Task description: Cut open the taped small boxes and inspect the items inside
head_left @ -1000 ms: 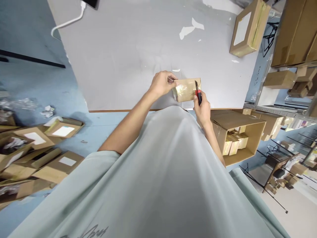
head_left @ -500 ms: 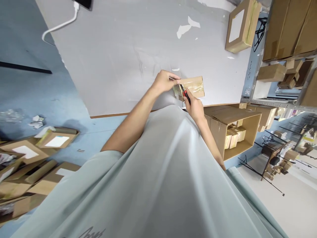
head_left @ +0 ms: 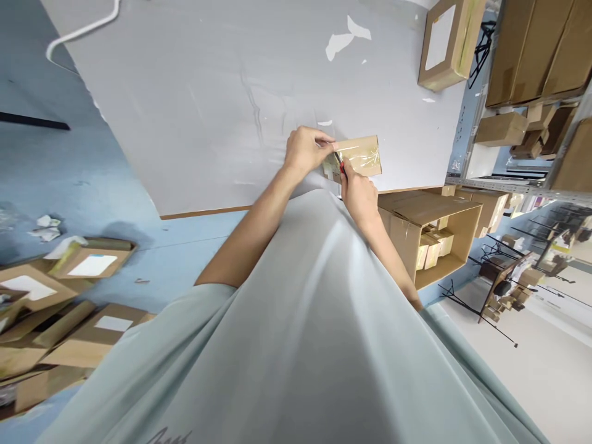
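Note:
A small cardboard box [head_left: 365,155], with shiny clear tape across it, lies near the front edge of the grey table [head_left: 203,123]. My left hand [head_left: 305,149] is closed in a pinch at the box's left end; whether it grips cardboard or a bit of tape there is hard to see. In my right hand [head_left: 361,196] is a red and black utility knife [head_left: 343,169], its tip against the taped left part of the box, close to my left fingertips. Most of the knife's handle is hidden by my fingers.
A taped box with a white label [head_left: 439,43] stands at the table's far right. An open carton [head_left: 400,237] holding small boxes is right of me, below the table edge. Opened cartons [head_left: 92,333] lie on the floor at left. Scraps of white paper [head_left: 340,44] dot the tabletop.
The view has shifted slightly. My right hand has turned a little over the knife, which now shows less of its handle. My left hand keeps its pinch at the box's end.

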A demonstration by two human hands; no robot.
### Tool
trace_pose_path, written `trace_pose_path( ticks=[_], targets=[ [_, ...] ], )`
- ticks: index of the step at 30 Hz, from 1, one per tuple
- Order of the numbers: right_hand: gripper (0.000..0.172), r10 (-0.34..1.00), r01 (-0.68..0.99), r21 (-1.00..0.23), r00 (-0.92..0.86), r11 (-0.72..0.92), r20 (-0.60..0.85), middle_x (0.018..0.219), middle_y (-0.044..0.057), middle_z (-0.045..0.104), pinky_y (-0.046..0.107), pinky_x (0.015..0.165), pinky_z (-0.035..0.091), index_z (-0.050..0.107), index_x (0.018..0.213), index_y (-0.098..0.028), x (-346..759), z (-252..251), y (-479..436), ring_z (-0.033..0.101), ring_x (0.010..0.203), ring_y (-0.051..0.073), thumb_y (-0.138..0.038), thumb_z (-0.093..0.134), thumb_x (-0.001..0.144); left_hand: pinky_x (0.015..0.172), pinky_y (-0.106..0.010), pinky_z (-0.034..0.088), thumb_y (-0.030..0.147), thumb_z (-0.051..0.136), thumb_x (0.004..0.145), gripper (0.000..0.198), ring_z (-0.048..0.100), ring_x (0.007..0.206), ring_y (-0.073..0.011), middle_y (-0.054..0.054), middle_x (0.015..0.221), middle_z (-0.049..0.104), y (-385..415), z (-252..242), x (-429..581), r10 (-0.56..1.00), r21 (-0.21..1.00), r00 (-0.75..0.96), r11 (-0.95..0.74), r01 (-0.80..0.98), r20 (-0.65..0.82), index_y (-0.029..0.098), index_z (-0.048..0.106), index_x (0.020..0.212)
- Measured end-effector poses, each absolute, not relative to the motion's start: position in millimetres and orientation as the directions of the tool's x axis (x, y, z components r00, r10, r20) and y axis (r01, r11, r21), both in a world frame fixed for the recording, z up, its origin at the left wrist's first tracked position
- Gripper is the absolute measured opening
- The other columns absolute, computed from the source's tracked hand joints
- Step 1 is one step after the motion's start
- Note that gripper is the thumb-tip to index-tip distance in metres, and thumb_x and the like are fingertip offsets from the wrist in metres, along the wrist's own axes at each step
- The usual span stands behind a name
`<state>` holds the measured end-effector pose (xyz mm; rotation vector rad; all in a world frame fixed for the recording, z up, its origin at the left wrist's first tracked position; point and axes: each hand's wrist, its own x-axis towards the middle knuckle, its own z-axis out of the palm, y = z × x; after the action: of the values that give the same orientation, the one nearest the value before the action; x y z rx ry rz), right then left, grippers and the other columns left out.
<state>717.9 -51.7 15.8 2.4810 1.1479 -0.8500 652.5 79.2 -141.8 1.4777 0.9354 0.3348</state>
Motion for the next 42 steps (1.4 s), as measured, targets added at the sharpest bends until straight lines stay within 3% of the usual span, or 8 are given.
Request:
trace_pose_path(
  ticks=[7, 12, 15, 19, 26, 30, 36, 42],
  targets=[
    [0.061, 0.54, 0.747, 0.1, 0.559, -0.657, -0.629, 0.132, 0.024, 0.082, 0.053, 0.105, 0.061, 0.044, 0.182, -0.019, 713, 14, -40, 0.08, 0.121, 0.038, -0.022, 0.037, 0.121, 0.114, -0.05, 0.064, 0.031, 0.082, 0.092, 0.015, 0.082, 0.117, -0.0335, -0.003, 0.107, 0.09, 72, -147, 660, 0.74, 0.92, 0.577, 0.145, 0.365, -0.346, 0.031, 0.092, 0.103],
    [0.06, 0.538, 0.758, 0.083, 0.531, -0.647, -0.655, 0.13, 0.023, 0.083, 0.053, 0.103, 0.062, 0.047, 0.178, -0.018, 713, 16, -44, 0.08, 0.12, 0.038, -0.025, 0.031, 0.121, 0.115, -0.048, 0.063, 0.032, 0.077, 0.094, 0.019, 0.081, 0.121, -0.0333, -0.003, 0.11, 0.09, 65, -145, 657, 0.755, 0.914, 0.555, 0.145, 0.378, -0.349, 0.032, 0.092, 0.106],
    [0.057, 0.515, 0.757, 0.106, 0.533, -0.644, -0.671, 0.128, 0.024, 0.083, 0.05, 0.102, 0.062, 0.054, 0.173, -0.018, 712, 18, -51, 0.081, 0.118, 0.038, -0.024, 0.034, 0.12, 0.114, -0.047, 0.063, 0.033, 0.078, 0.092, 0.019, 0.082, 0.119, -0.0338, -0.004, 0.111, 0.09, 63, -144, 657, 0.753, 0.902, 0.546, 0.145, 0.407, -0.368, 0.032, 0.092, 0.105],
    [0.056, 0.531, 0.766, 0.095, 0.524, -0.636, -0.666, 0.123, 0.024, 0.084, 0.049, 0.1, 0.063, 0.051, 0.175, -0.018, 709, 21, -56, 0.081, 0.118, 0.038, -0.033, 0.04, 0.122, 0.115, -0.046, 0.063, 0.035, 0.078, 0.093, 0.021, 0.081, 0.124, -0.0339, -0.002, 0.111, 0.09, 63, -145, 658, 0.749, 0.908, 0.556, 0.144, 0.393, -0.359, 0.033, 0.092, 0.107],
    [0.051, 0.478, 0.757, 0.117, 0.516, -0.643, -0.711, 0.129, 0.027, 0.082, 0.048, 0.1, 0.065, 0.057, 0.167, -0.018, 704, 27, -60, 0.083, 0.119, 0.037, -0.024, 0.039, 0.12, 0.105, -0.046, 0.067, 0.03, 0.078, 0.093, 0.016, 0.085, 0.105, -0.0305, -0.002, 0.105, 0.091, 63, -131, 655, 0.78, 0.881, 0.515, 0.097, 0.463, -0.356, 0.031, 0.092, 0.1],
    [0.048, 0.494, 0.759, 0.078, 0.494, -0.646, -0.715, 0.133, 0.028, 0.081, 0.049, 0.103, 0.064, 0.059, 0.164, -0.016, 708, 19, -54, 0.082, 0.123, 0.038, -0.027, 0.039, 0.121, 0.107, -0.042, 0.066, 0.033, 0.077, 0.095, 0.018, 0.085, 0.111, -0.0288, -0.002, 0.107, 0.091, 66, -134, 654, 0.779, 0.891, 0.522, 0.101, 0.442, -0.347, 0.031, 0.092, 0.105],
    [0.055, 0.523, 0.78, -0.015, 0.404, -0.625, -0.75, 0.136, 0.029, 0.08, 0.048, 0.107, 0.061, 0.05, 0.171, -0.009, 722, 23, -56, 0.079, 0.128, 0.039, -0.021, 0.038, 0.118, 0.104, -0.041, 0.067, 0.03, 0.077, 0.094, 0.02, 0.085, 0.109, -0.0272, -0.002, 0.106, 0.091, 66, -141, 655, 0.766, 0.871, 0.512, 0.124, 0.475, -0.388, 0.032, 0.092, 0.106],
    [0.062, 0.548, 0.766, -0.024, 0.438, -0.643, -0.713, 0.129, 0.025, 0.082, 0.053, 0.105, 0.061, 0.041, 0.181, -0.013, 733, 34, -64, 0.081, 0.118, 0.041, -0.034, 0.036, 0.123, 0.101, -0.039, 0.069, 0.028, 0.079, 0.093, 0.015, 0.086, 0.102, -0.0249, -0.002, 0.104, 0.091, 63, -134, 656, 0.776, 0.877, 0.495, 0.149, 0.457, -0.39, 0.03, 0.092, 0.101]
  ],
)
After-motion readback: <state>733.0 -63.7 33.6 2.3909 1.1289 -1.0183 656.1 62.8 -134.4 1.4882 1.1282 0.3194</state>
